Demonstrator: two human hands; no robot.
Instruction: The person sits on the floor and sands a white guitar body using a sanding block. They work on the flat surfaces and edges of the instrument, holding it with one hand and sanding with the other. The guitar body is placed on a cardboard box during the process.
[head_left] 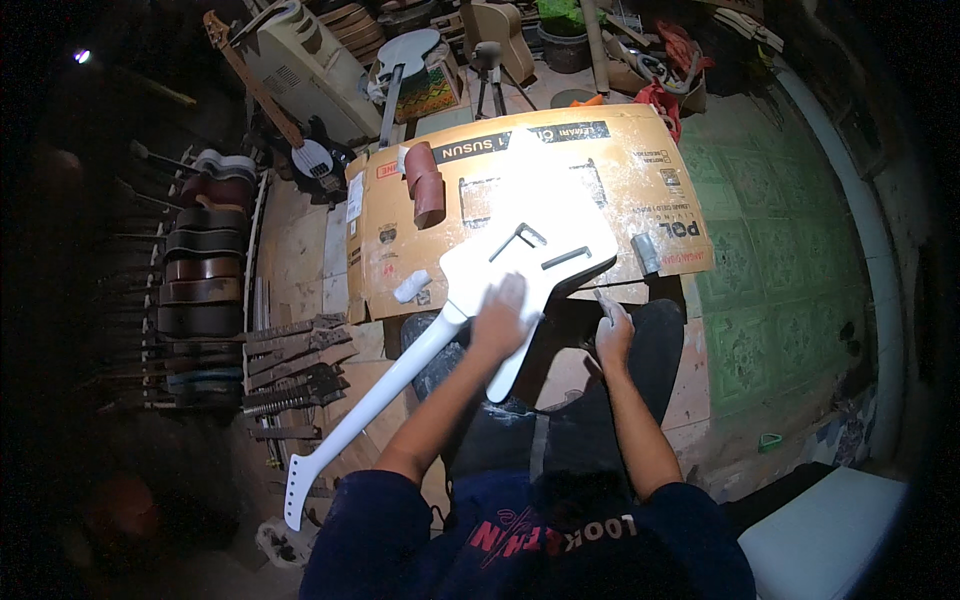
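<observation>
A white electric guitar body with its neck (395, 375) lies slantwise across my lap and a flattened cardboard box (400, 245). Its headstock, with a row of holes, points to the lower left, and two dark slots are cut into the body. The far part of the body is washed out by glare. My left hand (503, 310) lies flat on the body near the neck joint, fingers stretched out and dusted white. Beside the body's right edge, my right hand (613, 332) has its fingers drawn together; whatever they pinch is too small to make out.
On the cardboard are a curled reddish-brown sandpaper strip (428, 190), a grey block (646, 254) and a small white bundle (411, 286). Guitar bodies (205, 270) stand racked at left, near several loose necks (295, 365). Green tiles (760, 260) cover the right floor.
</observation>
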